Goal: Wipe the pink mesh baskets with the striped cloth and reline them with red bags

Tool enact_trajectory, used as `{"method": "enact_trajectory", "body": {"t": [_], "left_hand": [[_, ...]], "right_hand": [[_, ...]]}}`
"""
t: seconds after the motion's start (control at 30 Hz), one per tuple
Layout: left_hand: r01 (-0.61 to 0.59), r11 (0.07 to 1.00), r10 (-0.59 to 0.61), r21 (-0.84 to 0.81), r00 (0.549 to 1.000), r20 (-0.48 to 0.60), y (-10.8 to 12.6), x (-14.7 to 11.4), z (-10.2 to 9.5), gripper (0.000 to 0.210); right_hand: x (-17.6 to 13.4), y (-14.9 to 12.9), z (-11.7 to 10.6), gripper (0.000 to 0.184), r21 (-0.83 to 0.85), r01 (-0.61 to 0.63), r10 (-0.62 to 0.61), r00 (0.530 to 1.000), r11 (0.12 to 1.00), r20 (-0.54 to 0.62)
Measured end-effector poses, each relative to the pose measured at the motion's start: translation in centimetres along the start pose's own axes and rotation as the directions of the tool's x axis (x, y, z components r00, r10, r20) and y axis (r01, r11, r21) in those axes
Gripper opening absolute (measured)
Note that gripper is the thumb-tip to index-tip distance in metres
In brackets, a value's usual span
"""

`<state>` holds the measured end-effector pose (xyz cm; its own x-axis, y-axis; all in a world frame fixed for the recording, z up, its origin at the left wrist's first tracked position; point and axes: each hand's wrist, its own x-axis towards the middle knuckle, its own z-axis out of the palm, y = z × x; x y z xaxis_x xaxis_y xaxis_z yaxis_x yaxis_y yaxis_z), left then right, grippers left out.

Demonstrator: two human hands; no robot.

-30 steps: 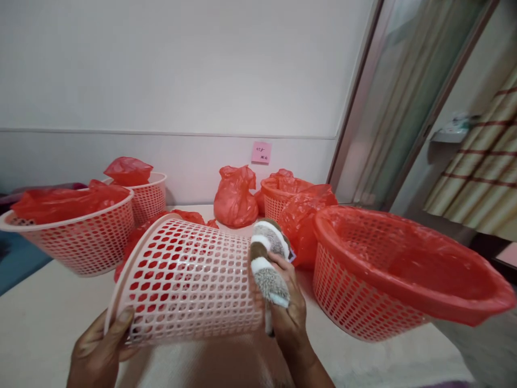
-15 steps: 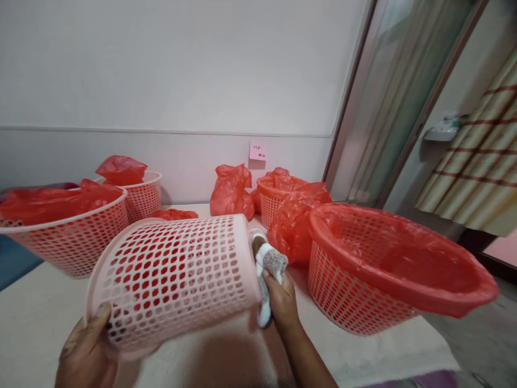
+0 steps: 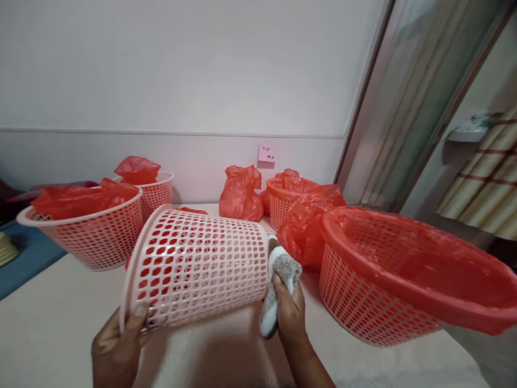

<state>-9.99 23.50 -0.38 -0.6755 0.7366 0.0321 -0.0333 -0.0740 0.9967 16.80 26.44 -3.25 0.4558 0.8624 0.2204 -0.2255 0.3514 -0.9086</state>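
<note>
A pink plastic basket (image 3: 205, 264) with holes in its wall lies on its side in the air above the table, its mouth to the left. My left hand (image 3: 121, 339) grips its rim, thumb on the outside. My right hand (image 3: 291, 312) is closed on a grey, white and brown fluffy cloth (image 3: 283, 269), which is pressed against the basket's base at the right. Part of the cloth hangs below the fingers. Red shows through the basket's holes.
Left stand two pink baskets (image 3: 92, 237) (image 3: 157, 194) with red plastic bags. Behind are a red bag (image 3: 241, 194) and a lined basket (image 3: 278, 210). A large basket lined in red (image 3: 375, 302) stands right on the pale tabletop (image 3: 48, 328). A pink note (image 3: 266, 153) is on the wall.
The view has shifted, so everything except the basket's tilt sits further right. The basket is now turned slightly, its base lower. My right hand keeps the cloth at the base.
</note>
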Motion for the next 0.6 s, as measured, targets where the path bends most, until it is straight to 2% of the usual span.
{"method": "enact_trajectory", "body": {"t": [0.07, 0.1, 0.13, 0.17, 0.2, 0.27, 0.3, 0.33, 0.37, 0.47, 0.6], "left_hand": [[-0.168, 0.984, 0.166, 0.062, 0.985, 0.046, -0.5, -0.7, -0.2, 0.025], [-0.308, 0.945, 0.301, 0.107, 0.95, 0.079, -0.5, -1.1, -0.3, 0.02], [-0.47, 0.87, 0.453, 0.147, 0.881, 0.136, -0.4, -1.4, -0.3, 0.015], [-0.634, 0.756, 0.595, 0.164, 0.77, 0.231, -0.2, -1.8, -0.4, 0.01], [-0.772, 0.621, 0.699, 0.139, 0.625, 0.348, 0.2, -2.2, -0.4, 0.01], [-0.926, 0.377, 0.763, 0.03, 0.329, 0.556, 1.1, -2.8, -0.3, 0.017], [-0.955, 0.296, 0.746, -0.013, 0.223, 0.627, 1.5, -3.1, -0.2, 0.021], [-0.969, 0.246, 0.72, -0.038, 0.156, 0.676, 1.7, -3.3, -0.1, 0.024], [-0.974, 0.219, 0.702, -0.051, 0.12, 0.702, 1.8, -3.5, -0.1, 0.025], [-0.978, 0.194, 0.684, -0.079, 0.077, 0.726, 1.8, -3.6, -0.3, 0.022], [-0.992, 0.12, 0.647, 0.042, 0.11, 0.754, 2.9, -2.1, -1.8, 0.024]], "right_hand": [[0.7, 0.4, -0.3, 0.059, 0.097, -0.104, 0.109, 0.993, 0.99, -0.048], [1.0, 0.6, -0.4, 0.061, 0.141, -0.155, 0.166, 0.984, 0.978, -0.07], [1.2, 0.8, -0.4, 0.061, 0.18, -0.205, 0.223, 0.971, 0.962, -0.086], [1.3, 1.0, -0.5, 0.062, 0.214, -0.251, 0.277, 0.956, 0.944, -0.098], [1.5, 1.2, -0.5, 0.061, 0.232, -0.296, 0.326, 0.94, 0.927, -0.102], [1.7, 1.6, -0.8, 0.061, 0.224, -0.375, 0.403, 0.91, 0.9, -0.094], [1.7, 1.9, -1.0, 0.061, 0.206, -0.404, 0.428, 0.9, 0.891, -0.084], [1.8, 2.2, -1.2, 0.06, 0.179, -0.424, 0.442, 0.894, 0.888, -0.074], [1.9, 2.5, -1.4, 0.059, 0.149, -0.433, 0.445, 0.893, 0.889, -0.066], [2.0, 3.4, -2.1, 0.052, 0.067, -0.437, 0.44, 0.897, 0.897, -0.05], [1.7, 4.3, -2.1, 0.042, -0.026, -0.438, 0.438, 0.899, 0.898, -0.015]]}}
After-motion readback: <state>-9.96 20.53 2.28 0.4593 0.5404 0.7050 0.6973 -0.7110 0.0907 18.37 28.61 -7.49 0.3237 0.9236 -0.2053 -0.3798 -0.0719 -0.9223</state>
